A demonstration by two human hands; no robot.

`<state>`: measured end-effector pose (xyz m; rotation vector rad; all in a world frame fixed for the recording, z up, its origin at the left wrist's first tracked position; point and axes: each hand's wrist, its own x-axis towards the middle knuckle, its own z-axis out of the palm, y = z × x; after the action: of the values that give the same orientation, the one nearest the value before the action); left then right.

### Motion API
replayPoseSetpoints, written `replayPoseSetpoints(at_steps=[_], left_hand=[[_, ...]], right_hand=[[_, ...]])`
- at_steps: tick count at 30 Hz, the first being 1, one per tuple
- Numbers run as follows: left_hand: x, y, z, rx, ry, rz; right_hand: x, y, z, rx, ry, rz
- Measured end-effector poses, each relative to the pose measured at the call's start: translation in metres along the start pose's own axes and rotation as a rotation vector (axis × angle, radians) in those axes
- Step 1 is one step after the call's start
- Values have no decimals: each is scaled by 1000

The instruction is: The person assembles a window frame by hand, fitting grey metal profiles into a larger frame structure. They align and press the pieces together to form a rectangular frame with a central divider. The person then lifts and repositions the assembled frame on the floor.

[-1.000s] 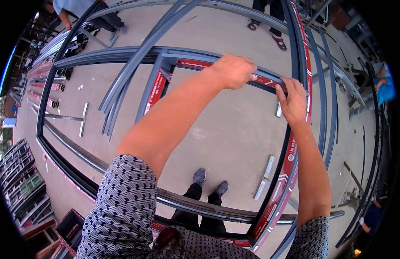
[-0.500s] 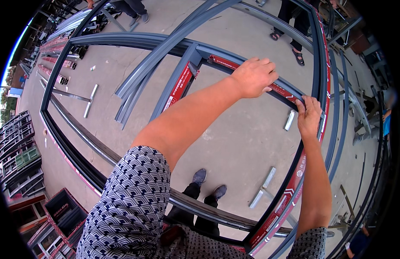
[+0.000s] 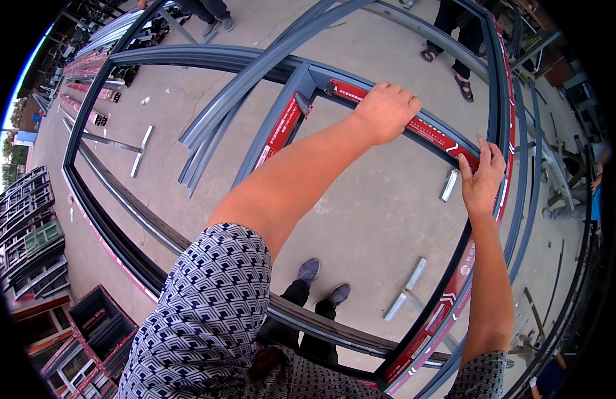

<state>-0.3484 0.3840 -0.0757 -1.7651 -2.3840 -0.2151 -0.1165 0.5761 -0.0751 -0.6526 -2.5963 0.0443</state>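
the big grey frame [image 3: 424,334] lies all around. the long strips [image 3: 221,106] at 11 o'clock might slide if bumped. the red-faced bar [image 3: 436,135] is at 1 o'clock. the left hand [image 3: 388,113] bends over it; the right hand [image 3: 484,176], at 3 o'clock, spreads its thumb by the bar's end. i can't tell if either grips.

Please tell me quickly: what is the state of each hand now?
Left hand: fingers curled over the grey crossbar; whether it grips cannot be told.
Right hand: partly open, at the crossbar's right end.
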Motion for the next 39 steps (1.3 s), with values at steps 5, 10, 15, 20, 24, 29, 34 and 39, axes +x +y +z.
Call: replayPoseSetpoints(at_steps=[5,10,15,20,24,29,34,39], left_hand=[[3,1,-5,2,-44,17],[-2,-1,-4,-16,-15,9],[3,3,-13,-95,-85,-11],[6,2,-1,-109,97,-14],[20,8,-5,-94,41,-69],[39,18,-25,-91,-191,-95],[40,16,-18,-72,-178,-106],[43,15,-11,-83,-136,-134]], right_hand=[[-2,12,12,-51,-92,-73],[-1,5,18,-119,-114,-89],[-4,2,20,-140,-70,-96],[-3,-2,23,-43,30,-127],[-3,1,23,-27,15,-108],[-8,-1,20,-27,-25,-59],[-9,-3,23,-20,-1,-69],[-10,-2,26,-31,10,-69]])
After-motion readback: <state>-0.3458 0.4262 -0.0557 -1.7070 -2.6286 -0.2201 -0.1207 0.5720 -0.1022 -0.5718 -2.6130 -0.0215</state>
